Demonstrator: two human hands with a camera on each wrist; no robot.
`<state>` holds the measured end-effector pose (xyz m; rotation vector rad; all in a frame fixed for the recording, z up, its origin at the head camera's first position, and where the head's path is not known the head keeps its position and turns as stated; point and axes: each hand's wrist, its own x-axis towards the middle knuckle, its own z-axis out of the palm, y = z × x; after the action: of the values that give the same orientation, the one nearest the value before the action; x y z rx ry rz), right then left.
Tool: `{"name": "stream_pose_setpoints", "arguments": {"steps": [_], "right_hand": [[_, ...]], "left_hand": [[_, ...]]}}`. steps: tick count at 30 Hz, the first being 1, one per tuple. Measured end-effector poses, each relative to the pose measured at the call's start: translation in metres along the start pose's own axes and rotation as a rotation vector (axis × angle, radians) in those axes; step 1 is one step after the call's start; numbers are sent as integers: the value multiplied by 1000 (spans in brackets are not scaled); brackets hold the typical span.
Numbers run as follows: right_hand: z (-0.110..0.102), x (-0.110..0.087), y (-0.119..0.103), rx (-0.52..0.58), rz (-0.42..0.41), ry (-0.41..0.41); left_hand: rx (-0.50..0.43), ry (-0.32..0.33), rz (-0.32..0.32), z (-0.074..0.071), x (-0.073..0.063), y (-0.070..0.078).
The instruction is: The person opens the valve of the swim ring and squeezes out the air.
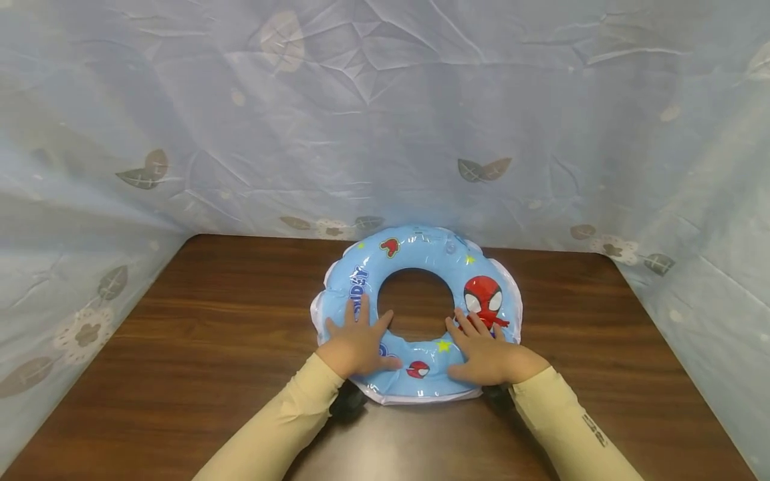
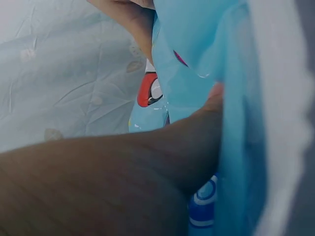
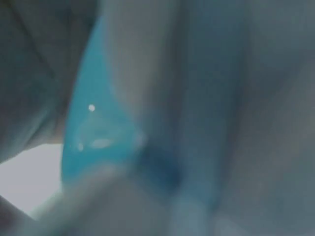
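Note:
A light blue inflatable swim ring with red cartoon faces and a whitish seam lies on the brown table. My left hand rests on its near left part with fingers spread. On the near right part lies my right hand, its fingers also spread, beside a red spider-mask figure. The left wrist view shows my thumb against the blue plastic of the ring. In the blurred right wrist view, the ring's glossy side shows close up.
The dark brown wooden table reaches beyond the ring on both sides. A pale blue-grey curtain with leaf and flower prints hangs behind it and along both sides. Light reflects off the table's near part.

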<state>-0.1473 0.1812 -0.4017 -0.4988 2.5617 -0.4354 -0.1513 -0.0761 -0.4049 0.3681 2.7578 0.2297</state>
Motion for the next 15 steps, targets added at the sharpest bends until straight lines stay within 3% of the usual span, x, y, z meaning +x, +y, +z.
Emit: {"name": "stream_pose_setpoints", "arguments": {"steps": [4, 7, 11, 15], "right_hand": [[-1, -2, 1, 10, -3, 15], [-3, -5, -1, 4, 0, 34], [-7, -8, -2, -27, -4, 97], [-10, -9, -4, -48, -6, 149]], "left_hand": [[-10, 11, 3, -3, 1, 1], [-60, 66, 21, -4, 2, -2], [-66, 125, 82, -7, 1, -6], [-38, 116, 168, -14, -1, -7]]}}
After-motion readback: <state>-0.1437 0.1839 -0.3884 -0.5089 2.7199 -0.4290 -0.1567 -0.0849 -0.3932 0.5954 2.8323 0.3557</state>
